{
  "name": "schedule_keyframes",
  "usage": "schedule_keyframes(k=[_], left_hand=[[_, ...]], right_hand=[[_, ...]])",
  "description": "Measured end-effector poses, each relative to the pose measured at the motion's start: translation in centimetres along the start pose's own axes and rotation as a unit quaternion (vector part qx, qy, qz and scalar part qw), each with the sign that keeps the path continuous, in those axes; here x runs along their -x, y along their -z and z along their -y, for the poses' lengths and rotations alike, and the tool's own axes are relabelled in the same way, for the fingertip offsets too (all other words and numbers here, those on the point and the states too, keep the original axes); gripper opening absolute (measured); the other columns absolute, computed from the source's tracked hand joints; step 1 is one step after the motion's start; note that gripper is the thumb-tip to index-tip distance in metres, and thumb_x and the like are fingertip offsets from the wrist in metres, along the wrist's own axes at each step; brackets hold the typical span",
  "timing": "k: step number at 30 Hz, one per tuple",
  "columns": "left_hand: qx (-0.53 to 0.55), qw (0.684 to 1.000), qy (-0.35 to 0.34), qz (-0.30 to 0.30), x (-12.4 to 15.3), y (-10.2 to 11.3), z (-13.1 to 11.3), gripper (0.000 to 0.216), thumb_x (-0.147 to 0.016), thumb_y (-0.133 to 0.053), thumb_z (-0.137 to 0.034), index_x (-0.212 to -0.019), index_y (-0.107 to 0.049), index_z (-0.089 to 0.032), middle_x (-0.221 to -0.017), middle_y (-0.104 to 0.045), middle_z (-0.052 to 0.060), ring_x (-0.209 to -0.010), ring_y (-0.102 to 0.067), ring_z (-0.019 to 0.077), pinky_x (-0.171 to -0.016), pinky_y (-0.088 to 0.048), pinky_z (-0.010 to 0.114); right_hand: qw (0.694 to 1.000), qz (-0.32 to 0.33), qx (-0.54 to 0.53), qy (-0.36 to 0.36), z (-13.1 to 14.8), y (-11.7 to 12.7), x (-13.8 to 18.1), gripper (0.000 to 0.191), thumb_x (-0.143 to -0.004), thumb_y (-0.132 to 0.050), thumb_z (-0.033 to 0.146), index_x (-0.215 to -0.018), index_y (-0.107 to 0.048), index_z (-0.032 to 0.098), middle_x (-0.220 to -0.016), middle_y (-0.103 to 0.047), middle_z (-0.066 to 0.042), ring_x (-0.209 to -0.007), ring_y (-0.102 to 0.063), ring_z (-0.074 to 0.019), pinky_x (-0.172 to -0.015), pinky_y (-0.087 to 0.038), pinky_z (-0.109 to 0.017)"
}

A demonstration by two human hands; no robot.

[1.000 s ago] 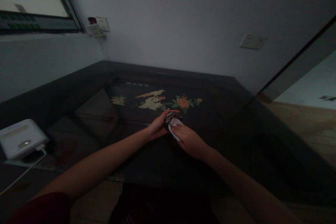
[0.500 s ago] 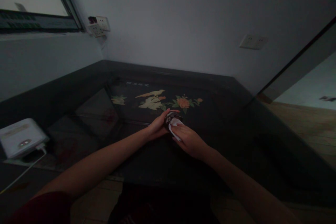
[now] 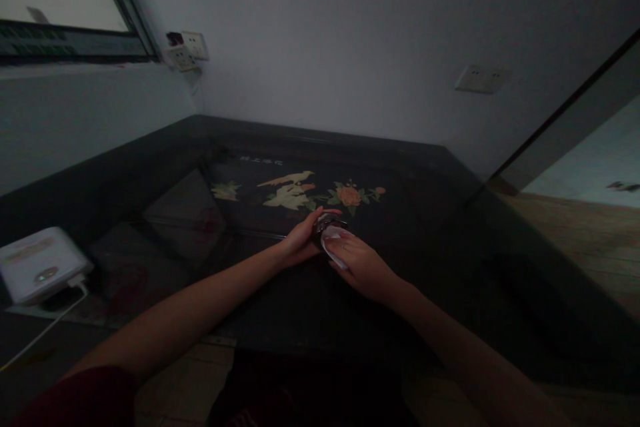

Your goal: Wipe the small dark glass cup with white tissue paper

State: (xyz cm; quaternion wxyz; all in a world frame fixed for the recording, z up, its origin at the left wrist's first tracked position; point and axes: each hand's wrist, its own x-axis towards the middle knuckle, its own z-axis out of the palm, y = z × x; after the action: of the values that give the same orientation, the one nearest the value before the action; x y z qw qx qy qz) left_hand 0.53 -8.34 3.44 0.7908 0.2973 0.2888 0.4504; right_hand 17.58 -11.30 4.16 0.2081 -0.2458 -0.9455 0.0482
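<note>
My left hand [image 3: 301,240] is wrapped round a small dark, shiny object [image 3: 325,222] with glints along its rim. Its kind is hard to make out in the dim light, and the fingers cover much of it. Pinched in my right hand [image 3: 363,265] is a white tissue [image 3: 333,248], pressed against the near right side of the dark object. Both hands are together over the middle of a dark, glossy table [image 3: 280,307].
Inlaid bird and flower pictures [image 3: 290,193] decorate the tabletop beyond my hands. On the left lies a white box-shaped device [image 3: 43,260] with a cable [image 3: 50,327] plugged into it. Wall sockets [image 3: 483,79] sit above the table's far edge.
My right hand and the tissue have shifted very slightly against the dark object, and the tissue's fold looks different. My left hand keeps its hold in the same place.
</note>
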Motion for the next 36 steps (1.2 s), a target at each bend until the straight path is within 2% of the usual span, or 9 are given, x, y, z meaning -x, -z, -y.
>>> schedule_keyframes(k=[6,10,17,22,36], left_hand=[[0.003,1.000,0.003,0.003,-0.05,0.15,0.02,0.034,-0.092,-0.042,-0.037,-0.112,-0.062,-0.017,-0.093,-0.069,0.009,-0.079,-0.065,0.0197,-0.074,-0.048,0.031],[0.005,1.000,0.001,0.004,-0.02,0.21,0.09,0.034,-0.092,-0.043,-0.037,-0.112,-0.061,-0.016,-0.094,-0.069,0.009,-0.079,-0.065,0.0196,-0.076,-0.048,0.031],[-0.003,1.000,-0.007,0.001,-0.30,0.37,0.29,0.033,-0.092,-0.042,-0.037,-0.107,-0.063,-0.016,-0.088,-0.069,0.008,-0.079,-0.064,0.0184,-0.075,-0.048,0.029],[0.002,1.000,-0.004,0.012,-0.36,0.54,0.37,0.032,-0.092,-0.042,-0.038,-0.106,-0.063,-0.017,-0.087,-0.069,0.007,-0.076,-0.064,0.0169,-0.072,-0.047,0.027],[-0.003,1.000,-0.003,0.010,-0.35,0.52,0.25,0.033,-0.093,-0.041,-0.038,-0.107,-0.063,-0.018,-0.089,-0.068,0.007,-0.078,-0.064,0.0186,-0.071,-0.049,0.029]], right_hand=[[0.997,0.020,-0.066,-0.046,0.40,0.19,0.00,0.043,-0.087,-0.050,0.021,-0.127,-0.050,0.005,-0.129,-0.056,-0.019,-0.123,-0.051,-0.0267,-0.107,-0.038,-0.047],[0.996,0.026,-0.071,-0.056,0.60,0.20,-0.05,0.043,-0.087,-0.050,0.021,-0.127,-0.050,0.004,-0.127,-0.057,-0.021,-0.122,-0.052,-0.0272,-0.106,-0.040,-0.046],[0.999,0.024,0.026,0.000,-0.01,-0.18,-0.04,0.039,-0.086,-0.045,0.013,-0.123,-0.056,0.008,-0.119,-0.064,-0.017,-0.114,-0.058,-0.0251,-0.105,-0.042,-0.044],[0.996,0.005,0.088,0.024,-0.33,-0.22,-0.02,0.041,-0.084,-0.045,0.009,-0.123,-0.056,0.006,-0.123,-0.061,-0.017,-0.120,-0.053,-0.0255,-0.107,-0.040,-0.043],[1.000,-0.009,0.005,0.008,0.02,-0.03,-0.03,0.038,-0.087,-0.046,0.016,-0.123,-0.055,0.006,-0.119,-0.063,-0.018,-0.116,-0.056,-0.0255,-0.105,-0.042,-0.045]])
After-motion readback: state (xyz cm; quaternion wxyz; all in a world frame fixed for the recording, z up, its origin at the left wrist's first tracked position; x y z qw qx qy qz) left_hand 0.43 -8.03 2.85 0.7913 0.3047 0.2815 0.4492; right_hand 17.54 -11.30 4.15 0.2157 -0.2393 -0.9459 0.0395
